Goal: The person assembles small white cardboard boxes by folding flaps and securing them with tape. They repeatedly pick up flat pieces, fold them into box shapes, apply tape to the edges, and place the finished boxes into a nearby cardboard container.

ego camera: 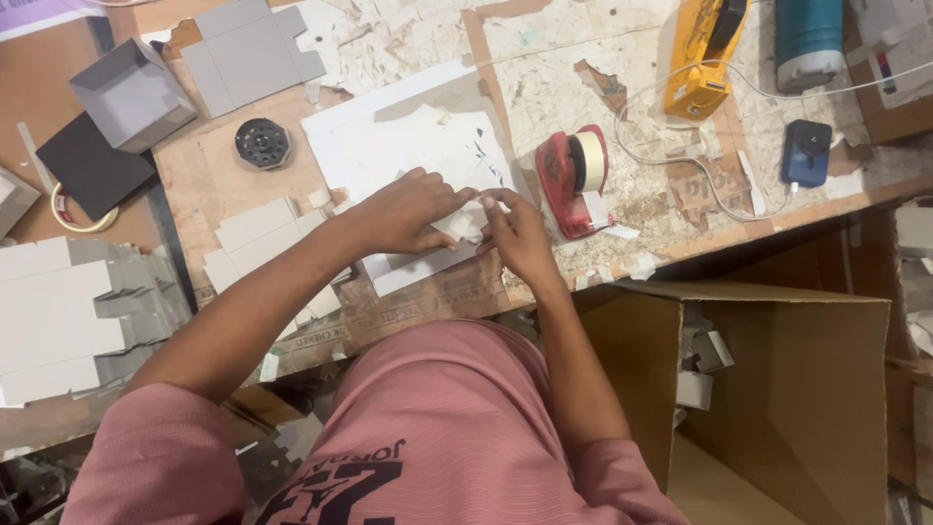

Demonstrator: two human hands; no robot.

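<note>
My left hand and my right hand meet over a small white folded cardboard piece on a white sheet near the table's front edge. Both hands pinch the piece between fingertips, and most of it is hidden under the fingers. A red tape dispenser with a roll of pale tape stands just right of my right hand.
Stacks of flat grey box blanks lie at the left, more blanks beside my left forearm. A folded grey box, a black round object, a yellow tool, a teal cylinder, a blue charger. An open cardboard carton sits below right.
</note>
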